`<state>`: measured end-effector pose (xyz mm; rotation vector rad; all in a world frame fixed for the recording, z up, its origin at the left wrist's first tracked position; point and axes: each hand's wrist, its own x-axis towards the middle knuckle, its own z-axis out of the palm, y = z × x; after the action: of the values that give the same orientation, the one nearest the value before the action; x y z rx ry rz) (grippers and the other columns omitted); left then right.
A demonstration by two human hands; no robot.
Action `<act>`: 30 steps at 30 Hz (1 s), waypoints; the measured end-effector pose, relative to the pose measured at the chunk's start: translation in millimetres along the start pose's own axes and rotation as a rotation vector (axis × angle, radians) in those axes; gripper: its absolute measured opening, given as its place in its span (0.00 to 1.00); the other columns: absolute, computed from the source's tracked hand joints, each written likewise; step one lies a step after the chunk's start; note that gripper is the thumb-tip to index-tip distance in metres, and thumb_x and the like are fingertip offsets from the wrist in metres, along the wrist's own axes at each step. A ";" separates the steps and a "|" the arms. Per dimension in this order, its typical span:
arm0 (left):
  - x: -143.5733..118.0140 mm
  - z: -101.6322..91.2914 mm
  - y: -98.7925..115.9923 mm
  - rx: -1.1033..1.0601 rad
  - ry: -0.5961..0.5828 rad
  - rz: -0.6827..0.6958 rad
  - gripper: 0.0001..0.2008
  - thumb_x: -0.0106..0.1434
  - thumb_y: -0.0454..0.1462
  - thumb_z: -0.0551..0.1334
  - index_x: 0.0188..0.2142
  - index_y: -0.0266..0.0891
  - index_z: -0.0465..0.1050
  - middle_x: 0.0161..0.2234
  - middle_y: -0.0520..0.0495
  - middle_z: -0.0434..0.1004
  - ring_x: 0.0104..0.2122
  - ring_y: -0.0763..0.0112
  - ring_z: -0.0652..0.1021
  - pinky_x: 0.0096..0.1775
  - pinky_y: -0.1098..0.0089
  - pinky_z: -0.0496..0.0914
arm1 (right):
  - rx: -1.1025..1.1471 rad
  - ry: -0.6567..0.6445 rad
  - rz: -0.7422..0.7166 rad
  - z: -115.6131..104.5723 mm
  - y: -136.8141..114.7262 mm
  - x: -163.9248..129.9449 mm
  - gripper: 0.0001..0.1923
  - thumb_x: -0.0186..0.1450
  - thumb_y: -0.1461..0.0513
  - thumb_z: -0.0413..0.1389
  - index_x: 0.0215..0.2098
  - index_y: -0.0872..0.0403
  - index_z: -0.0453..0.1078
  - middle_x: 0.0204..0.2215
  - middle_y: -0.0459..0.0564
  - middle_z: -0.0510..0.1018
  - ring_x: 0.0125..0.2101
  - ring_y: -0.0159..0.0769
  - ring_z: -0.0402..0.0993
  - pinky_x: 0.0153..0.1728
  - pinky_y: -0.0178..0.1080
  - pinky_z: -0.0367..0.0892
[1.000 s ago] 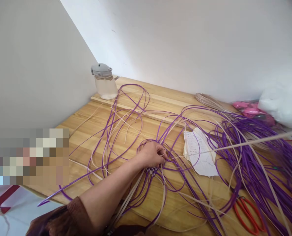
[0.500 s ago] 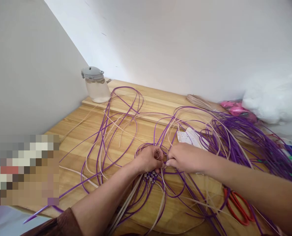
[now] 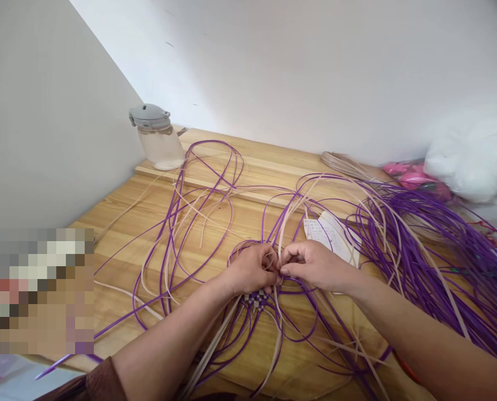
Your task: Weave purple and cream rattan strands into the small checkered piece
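Observation:
A small checkered weave (image 3: 256, 301) of purple and beige strips lies on the wooden table, partly under my left hand (image 3: 252, 269). That hand is closed, its fingertips pinched at the weave's upper edge. Beside it, my right hand (image 3: 311, 265) is closed with thumb and forefinger together on a beige strip (image 3: 282, 231), close to the left fingertips. The exact crossing between the fingers is hidden. Long loose purple strips (image 3: 177, 223) and beige ones fan out from the weave on every side.
A lidded jar (image 3: 159, 139) stands at the back left. A thick bundle of purple strips (image 3: 424, 239) spreads at the right, near a written paper (image 3: 332, 236). Behind lie a beige coil (image 3: 344, 164) and plastic bags (image 3: 466, 161). Red-orange handles (image 3: 405, 367) show partly beneath my right forearm.
My right hand has turned, its fingers now curled towards the left fingertips, with a beige strip rising from them. The right forearm has swung lower, covering most of the red-orange handles. My left hand stays put.

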<state>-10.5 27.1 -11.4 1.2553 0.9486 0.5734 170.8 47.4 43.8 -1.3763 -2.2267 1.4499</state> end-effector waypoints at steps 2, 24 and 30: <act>-0.4 -0.1 0.5 0.018 0.012 0.006 0.12 0.48 0.30 0.63 0.32 0.40 0.63 0.21 0.58 0.71 0.18 0.74 0.74 0.20 0.77 0.65 | -0.003 0.091 0.018 6.1 3.9 1.8 0.05 0.58 0.62 0.58 0.29 0.55 0.74 0.23 0.44 0.77 0.23 0.29 0.69 0.25 0.31 0.59; -2.5 -1.0 -0.1 0.099 0.059 -0.033 0.17 0.49 0.31 0.63 0.39 0.42 0.62 0.25 0.56 0.72 0.21 0.71 0.76 0.21 0.76 0.67 | -0.172 0.306 -0.174 21.7 12.5 4.0 0.07 0.60 0.67 0.58 0.24 0.54 0.69 0.23 0.43 0.72 0.27 0.30 0.67 0.29 0.33 0.57; -2.2 -4.1 6.9 0.010 -0.056 -0.121 0.12 0.56 0.32 0.58 0.40 0.40 0.61 0.26 0.54 0.73 0.23 0.72 0.78 0.19 0.79 0.67 | -0.098 0.382 -0.184 30.4 25.3 7.7 0.08 0.60 0.66 0.61 0.24 0.54 0.71 0.24 0.43 0.73 0.28 0.30 0.69 0.31 0.33 0.60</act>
<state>-14.2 29.2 -4.3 1.2080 0.9742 0.4366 165.0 36.3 5.5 -1.3043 -2.1284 0.9388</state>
